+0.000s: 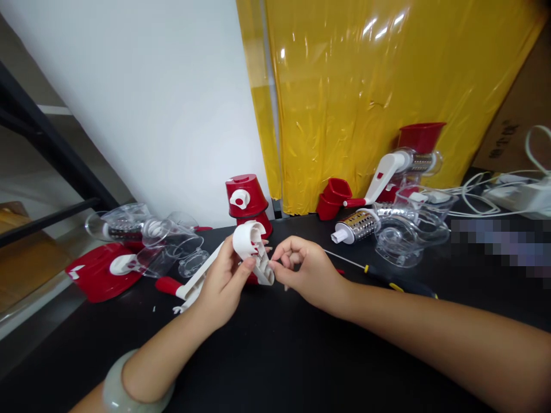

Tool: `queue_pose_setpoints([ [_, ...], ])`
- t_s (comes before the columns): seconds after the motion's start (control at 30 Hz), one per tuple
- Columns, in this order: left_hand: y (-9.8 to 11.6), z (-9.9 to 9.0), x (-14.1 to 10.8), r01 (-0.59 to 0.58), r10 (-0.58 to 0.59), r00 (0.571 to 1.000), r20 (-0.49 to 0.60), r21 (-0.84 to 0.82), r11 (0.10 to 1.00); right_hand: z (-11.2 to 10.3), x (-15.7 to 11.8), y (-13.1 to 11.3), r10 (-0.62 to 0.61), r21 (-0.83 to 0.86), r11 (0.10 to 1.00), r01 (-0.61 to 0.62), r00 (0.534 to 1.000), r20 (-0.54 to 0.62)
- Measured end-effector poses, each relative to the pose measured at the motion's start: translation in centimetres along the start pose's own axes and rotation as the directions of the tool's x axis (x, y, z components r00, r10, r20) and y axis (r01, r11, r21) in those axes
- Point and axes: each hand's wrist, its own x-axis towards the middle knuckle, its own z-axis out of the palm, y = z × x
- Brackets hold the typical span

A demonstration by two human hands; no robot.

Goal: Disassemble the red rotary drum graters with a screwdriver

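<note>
A white plastic crank handle part (245, 241), hollow and ribbed on its inner side, is gripped by my left hand (226, 281) near the middle of the table. My right hand (301, 267) is pinched at the part's right edge; whatever its fingertips hold, if anything, is too small to make out. Beside my left hand lies another white handle (200, 281) with a red grip (169, 285). Just behind the part stands a red base (246, 196) with a white knob. A screwdriver (398, 281) rests to the right, its shaft pointing toward my right hand.
At the left lie a red base (103, 272) and clear plastic parts (183, 238). Red cups (333, 198), a metal grating drum (359, 225), clear housings (400, 235) and an assembled grater (419, 149) stand at the right. White cables (473, 192) run behind on the black table (275, 355).
</note>
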Motion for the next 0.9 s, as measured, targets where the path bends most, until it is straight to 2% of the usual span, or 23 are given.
queue_pose_setpoints([
  [0.07, -0.1, 0.0, -0.2, -0.015, 0.015, 1.0, -0.004, -0.016, 1.0, -0.3, 0.0, -0.1, -0.157, -0.11, 0.982, 0.154, 0.988, -0.014],
  [0.1, -0.1, 0.0, -0.3, -0.023, 0.023, 1.0, -0.01, -0.018, 1.0, -0.5, 0.0, -0.2, -0.254, -0.175, 0.953, 0.249, 0.967, -0.01],
  [0.17, 0.1, 0.1, -0.5, -0.034, 0.034, 0.999, -0.026, -0.023, 0.999, -0.9, -0.1, -0.4, -0.43, -0.305, 0.854, 0.421, 0.902, 0.039],
  [0.27, 0.5, 0.2, -0.6, -0.028, 0.027, 0.999, -0.02, -0.058, 0.998, -1.2, -0.2, -0.7, -0.556, -0.459, 0.693, 0.556, 0.817, 0.15],
  [0.4, 0.7, 0.2, -0.6, -0.03, 0.031, 1.0, 0.003, -0.051, 0.998, -1.3, -0.2, -0.8, -0.629, -0.583, 0.533, 0.614, 0.748, 0.212],
  [0.6, 0.5, 0.1, -0.6, -0.019, 0.02, 0.999, 0.032, -0.037, 0.999, -1.6, -0.3, -1.1, -0.709, -0.657, 0.305, 0.689, 0.625, 0.327],
  [0.73, 0.2, 0.1, -0.6, -0.007, 0.009, 0.999, 0.049, -0.056, 0.998, -1.8, -0.3, -1.4, -0.712, -0.682, 0.219, 0.698, 0.592, 0.377],
  [0.9, 0.6, 0.3, -0.6, -0.004, 0.008, 0.998, 0.057, -0.062, 0.998, -1.9, -0.4, -1.6, -0.718, -0.689, 0.174, 0.704, 0.569, 0.4],
])
